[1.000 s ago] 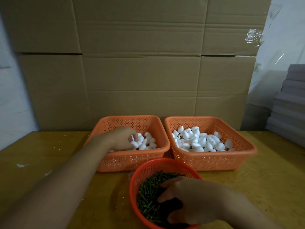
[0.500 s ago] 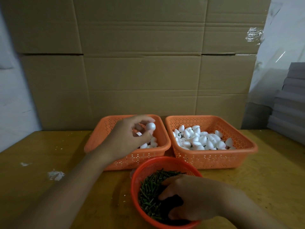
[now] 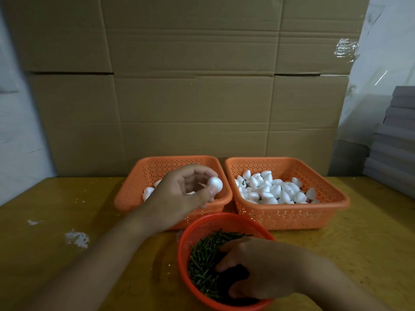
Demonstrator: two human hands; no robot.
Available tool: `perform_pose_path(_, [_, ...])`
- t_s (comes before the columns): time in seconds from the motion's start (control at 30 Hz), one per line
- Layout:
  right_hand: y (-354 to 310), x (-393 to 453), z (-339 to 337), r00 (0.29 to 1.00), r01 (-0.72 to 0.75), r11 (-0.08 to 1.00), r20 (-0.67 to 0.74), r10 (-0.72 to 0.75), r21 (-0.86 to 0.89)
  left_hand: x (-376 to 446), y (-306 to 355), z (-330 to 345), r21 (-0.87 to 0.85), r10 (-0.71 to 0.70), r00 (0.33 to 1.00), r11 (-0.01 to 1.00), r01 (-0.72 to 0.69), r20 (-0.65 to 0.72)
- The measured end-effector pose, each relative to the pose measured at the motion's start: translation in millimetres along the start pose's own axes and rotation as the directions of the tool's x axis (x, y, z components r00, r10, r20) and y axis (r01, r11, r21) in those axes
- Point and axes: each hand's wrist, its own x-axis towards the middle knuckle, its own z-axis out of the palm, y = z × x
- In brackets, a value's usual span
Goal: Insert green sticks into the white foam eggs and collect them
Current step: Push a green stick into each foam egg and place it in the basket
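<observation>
Head camera view, looking down at a yellowish wooden table [image 3: 56, 254] backed by a wall of brown cardboard boxes [image 3: 190, 97]. The left hand [image 3: 179, 196] is raised over the left orange basket [image 3: 134, 187], its thumb and fingertips pinching one white foam egg [image 3: 215, 184]; a few more loose eggs [image 3: 148, 191] lie in that basket beneath the hand. Just beside it on the right, a second orange basket [image 3: 292, 218] holds a heap of foam eggs [image 3: 274, 189], some with dark green showing between them. Nearest the viewer stands a round red basket [image 3: 202, 225] filled with green sticks [image 3: 206, 261]. The right hand [image 3: 265, 268] reaches down into it with fingers curled among the sticks; whether they grip one cannot be told. White foam crumbs [image 3: 76, 237] lie on the table at left. Stacked grey sheets [image 3: 397, 135] sit at the far right.
</observation>
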Motion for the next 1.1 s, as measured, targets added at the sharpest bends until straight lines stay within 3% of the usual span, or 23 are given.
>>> perform_pose_path(0.1, [0.0, 0.0, -0.2, 1.0, 0.0, 1.0, -0.002, 0.0, -0.008, -1.6, 2.8, 1.4, -0.291, -0.157, 0.985, 0.941, 0.171, 0.071])
perform_pose_path(0.2, [-0.3, -0.7, -0.8, 1.0, -0.01, 1.0, 0.006, 0.01, 0.001, -0.2, 6.6, 2.8, -0.445, -0.289, 0.948, 0.838, 0.317, 0.131])
perform_pose_path(0.27, [-0.6, -0.8, -1.1, 1.0, -0.001, 1.0, 0.008, 0.001, -0.001, -0.2, 8.6, 4.3, -0.56, -0.383, 0.903, 0.713, 0.422, 0.194])
perform_pose_path(0.33, [-1.4, -0.8, -1.7, 1.0, -0.002, 1.0, 0.011, 0.002, -0.011, -1.2, 10.1, 5.7, -0.635, -0.435, 0.868, 0.606, 0.479, 0.24])
perform_pose_path(0.4, [-1.6, -1.0, -2.1, 1.0, -0.009, 1.0, 0.015, 0.01, -0.012, -1.8, 10.8, 7.5, -0.653, -0.457, 0.852, 0.568, 0.501, 0.256])
perform_pose_path(0.67, [-3.5, -0.4, -1.6, 1.0, -0.023, 0.999, -0.011, 0.023, -0.028, -1.9, 10.9, 11.8, -0.657, -0.451, 0.846, 0.551, 0.514, 0.283])
perform_pose_path(0.9, [-8.5, 1.0, 0.4, 0.986, -0.073, 0.997, -0.153, 0.066, -0.041, -3.2, 9.4, 10.5, -0.653, -0.449, 0.855, 0.571, 0.498, 0.26])
perform_pose_path(1.1, [-12.4, -1.6, -1.0, 0.988, -0.055, 0.998, -0.142, 0.052, -0.014, -3.9, 10.6, 9.5, -0.644, -0.426, 0.863, 0.586, 0.492, 0.272])
